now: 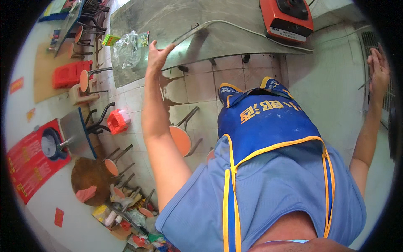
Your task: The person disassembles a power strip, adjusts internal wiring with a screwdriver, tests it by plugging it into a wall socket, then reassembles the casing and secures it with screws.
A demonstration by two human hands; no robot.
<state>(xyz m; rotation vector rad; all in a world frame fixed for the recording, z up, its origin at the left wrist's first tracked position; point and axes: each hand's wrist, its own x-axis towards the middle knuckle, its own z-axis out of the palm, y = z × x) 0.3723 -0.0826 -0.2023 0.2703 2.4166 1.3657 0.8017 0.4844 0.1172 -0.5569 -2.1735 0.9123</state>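
My left hand (159,54) is at the near edge of the grey metal tabletop (228,35), its fingers at the end of a long thin strip lying along a pale cable (239,23); I cannot make out what it grips. The cable runs toward a red-orange countertop appliance (285,21) with a black top. Beside that hand lie a crumpled clear plastic bag (126,50) and a small green box (110,40). My right hand (377,69) is raised by a metal grille (371,42) at the far right, with bent fingers around a thin dark item I cannot identify.
Round stools (180,138) stand on the tiled floor (199,88) beside and below me. At left are a red plastic stool (71,73), a red bin (118,122), a round brown table (84,172) and piled clutter (126,218). A pale wall is on my right.
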